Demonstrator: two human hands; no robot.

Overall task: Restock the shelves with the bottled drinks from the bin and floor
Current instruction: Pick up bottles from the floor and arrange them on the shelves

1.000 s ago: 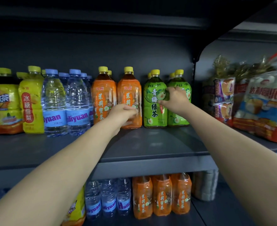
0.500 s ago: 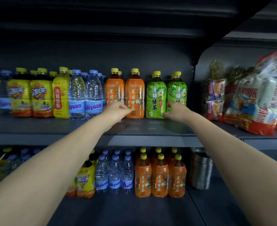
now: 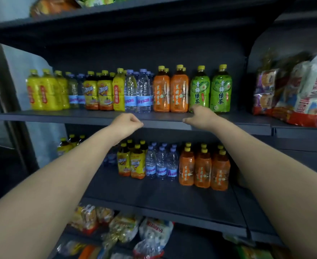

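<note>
**Green Tea Stands at the Shelf Front**

Two green plastic bottles (image 3: 199,90) labelled 青梅绿茶 stand on the dark grey metal shelf (image 3: 79,116), beside orange tea bottles (image 3: 169,90) and clear water bottles (image 3: 139,92) reading "iyuan". The left hand (image 3: 127,124) is an empty fist at the shelf edge. The right hand (image 3: 200,116) curls before a green bottle's base; I cannot tell whether it touches.

Both forearms leave the frame at the bottom corners. The right hand (image 3: 200,116) covers the foot of a green tea bottle (image 3: 199,90). Its fingertips are folded out of sight, so contact with the bottle cannot be told. The left forearm (image 3: 60,174) masks some of the yellow-capped bottles (image 3: 64,145) on the lower shelf (image 3: 154,195). Rear rows on the upper shelf (image 3: 79,115) show only their caps. The snack bags (image 3: 303,94) are cut by the right edge. The bottom packets (image 3: 124,230) are blurred and cropped, and the top-shelf goods (image 3: 53,5) are sliced off above.
</note>
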